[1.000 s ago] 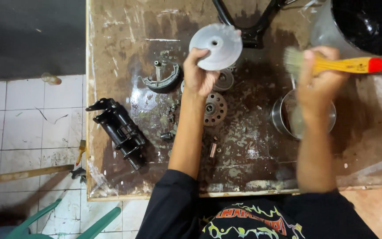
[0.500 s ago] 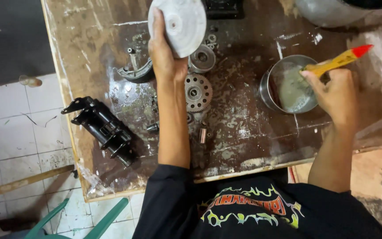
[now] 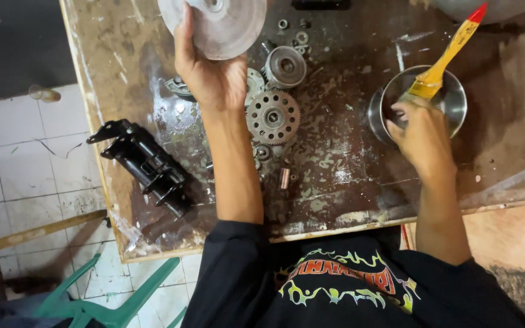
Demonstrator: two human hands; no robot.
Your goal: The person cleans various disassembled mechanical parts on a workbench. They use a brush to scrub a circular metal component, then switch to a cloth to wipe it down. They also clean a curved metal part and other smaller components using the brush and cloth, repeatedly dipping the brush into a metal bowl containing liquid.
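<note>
Two hands shifted since the earlier frame: left hand [image 3: 211,76] raised the grey metal disc [image 3: 214,24] further toward 12 o'clock, right hand [image 3: 423,136] lowered the brush into the bowl. Gripped the disc by its lower rim, fingers curled tight behind, thumb in front. Closed firmly round the yellow, red-tipped paintbrush [image 3: 442,64], bristles hidden inside the steel bowl [image 3: 454,100] at 2 o'clock on the stained wooden table [image 3: 335,182]. Left the toothed gear [image 3: 273,116] at centre, black engine part [image 3: 147,167] at 9 o'clock.
</note>
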